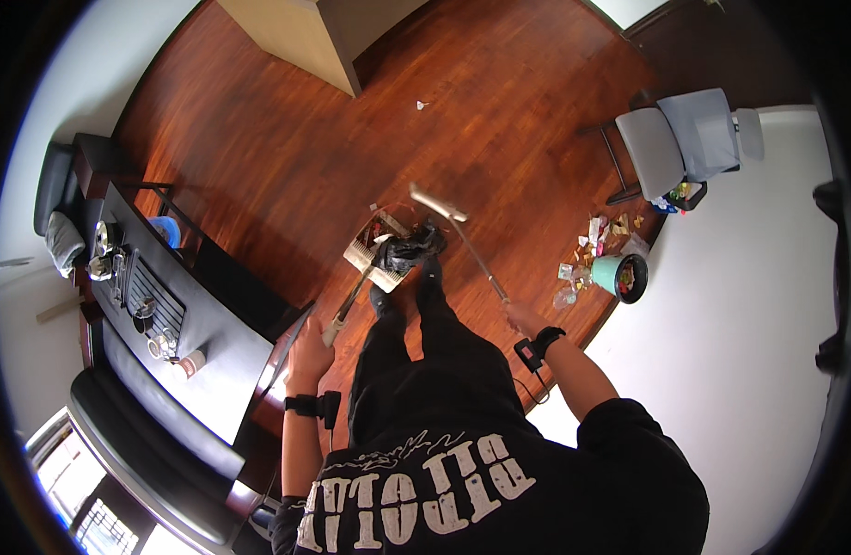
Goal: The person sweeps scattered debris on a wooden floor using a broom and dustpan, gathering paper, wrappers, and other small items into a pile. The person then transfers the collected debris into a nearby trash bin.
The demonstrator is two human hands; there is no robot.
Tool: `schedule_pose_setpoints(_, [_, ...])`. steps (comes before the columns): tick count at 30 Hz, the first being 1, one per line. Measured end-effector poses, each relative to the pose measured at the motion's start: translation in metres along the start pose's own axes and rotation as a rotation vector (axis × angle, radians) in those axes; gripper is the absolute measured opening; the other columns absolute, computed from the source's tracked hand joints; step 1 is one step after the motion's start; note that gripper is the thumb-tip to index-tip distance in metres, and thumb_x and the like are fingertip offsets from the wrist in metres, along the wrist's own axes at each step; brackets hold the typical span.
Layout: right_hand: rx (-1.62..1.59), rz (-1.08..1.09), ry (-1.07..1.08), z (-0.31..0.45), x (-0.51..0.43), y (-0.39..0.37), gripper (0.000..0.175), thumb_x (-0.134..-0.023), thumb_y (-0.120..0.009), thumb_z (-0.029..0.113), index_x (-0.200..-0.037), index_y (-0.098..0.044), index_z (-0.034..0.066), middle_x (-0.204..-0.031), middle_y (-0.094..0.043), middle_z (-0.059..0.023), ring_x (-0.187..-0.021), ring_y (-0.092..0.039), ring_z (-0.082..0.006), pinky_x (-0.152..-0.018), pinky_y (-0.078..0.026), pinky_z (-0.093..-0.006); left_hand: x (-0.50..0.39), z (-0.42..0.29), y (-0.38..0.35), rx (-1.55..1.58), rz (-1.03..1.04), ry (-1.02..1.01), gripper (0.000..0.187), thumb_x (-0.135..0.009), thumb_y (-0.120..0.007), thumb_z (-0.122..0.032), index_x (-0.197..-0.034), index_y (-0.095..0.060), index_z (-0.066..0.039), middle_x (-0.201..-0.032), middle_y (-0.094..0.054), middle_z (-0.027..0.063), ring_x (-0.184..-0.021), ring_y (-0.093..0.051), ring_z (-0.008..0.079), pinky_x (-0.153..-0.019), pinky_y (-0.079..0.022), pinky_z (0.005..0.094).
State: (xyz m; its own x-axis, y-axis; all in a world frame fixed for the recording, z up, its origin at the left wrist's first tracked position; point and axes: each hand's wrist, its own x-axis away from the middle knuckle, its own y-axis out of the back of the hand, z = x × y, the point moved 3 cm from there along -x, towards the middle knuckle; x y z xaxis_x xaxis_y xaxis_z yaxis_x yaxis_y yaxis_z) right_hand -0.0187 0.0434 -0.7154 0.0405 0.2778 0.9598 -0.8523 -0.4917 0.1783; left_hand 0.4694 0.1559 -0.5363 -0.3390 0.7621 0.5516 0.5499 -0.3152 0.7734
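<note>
My left hand (pixel 310 355) grips the handle of a long-handled dustpan (pixel 359 254), which rests on the wooden floor in front of my feet. Litter and a crumpled black plastic bag (pixel 410 248) lie in the pan, the bag hanging over its right side near my shoe. In my right hand (pixel 524 319) is the shaft of a broom (pixel 482 260). Its pale, narrow head (pixel 436 202) is beyond the dustpan and to the right, apart from it. Whether the head touches the floor I cannot tell.
To the right, a mint-green bin (pixel 607 275) lies tipped over beside scattered litter (pixel 597 232). A grey chair (pixel 650 152) stands behind it near the wall. A tea table (pixel 221 378) with cups runs along my left. One paper scrap (pixel 422 105) lies farther ahead, near a wooden panel (pixel 300 41).
</note>
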Motion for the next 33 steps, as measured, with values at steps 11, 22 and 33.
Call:
schedule_pose_setpoints(11, [0.253, 0.051, 0.135, -0.014, -0.022, -0.068, 0.017, -0.071, -0.064, -0.002, -0.085, -0.057, 0.0019, -0.067, -0.05, -0.0104, -0.055, -0.053, -0.0256, -0.049, -0.041, -0.0399, -0.003, 0.011, 0.015, -0.141, 0.194, -0.149, 0.029, -0.081, -0.057, -0.011, -0.105, -0.042, -0.005, -0.084, -0.066, 0.0276, -0.082, -0.063, 0.048, -0.071, -0.049, 0.0575])
schedule_pose_setpoints(22, [0.763, 0.123, 0.268, -0.073, 0.016, -0.242, 0.031, -0.085, -0.054, 0.016, -0.097, -0.064, -0.0099, -0.077, -0.067, -0.0263, -0.066, -0.069, -0.0381, -0.056, -0.053, -0.0441, 0.009, 0.052, 0.005, -0.012, 0.096, -0.228, 0.035, -0.077, -0.062, -0.012, -0.106, -0.042, -0.01, -0.082, -0.066, 0.0217, -0.082, -0.064, 0.0444, -0.07, -0.048, 0.0537])
schedule_pose_setpoints(33, [0.113, -0.107, 0.137, -0.148, 0.099, -0.223, 0.046, -0.094, -0.044, 0.035, -0.09, -0.067, -0.0046, -0.074, -0.066, -0.0226, -0.062, -0.066, -0.0364, -0.054, -0.048, -0.0437, 0.054, -0.008, 0.046, -0.112, -0.031, -0.441, 0.024, -0.083, -0.06, -0.017, -0.102, -0.046, -0.013, -0.074, -0.066, 0.0198, -0.075, -0.064, 0.0436, -0.066, -0.048, 0.0551])
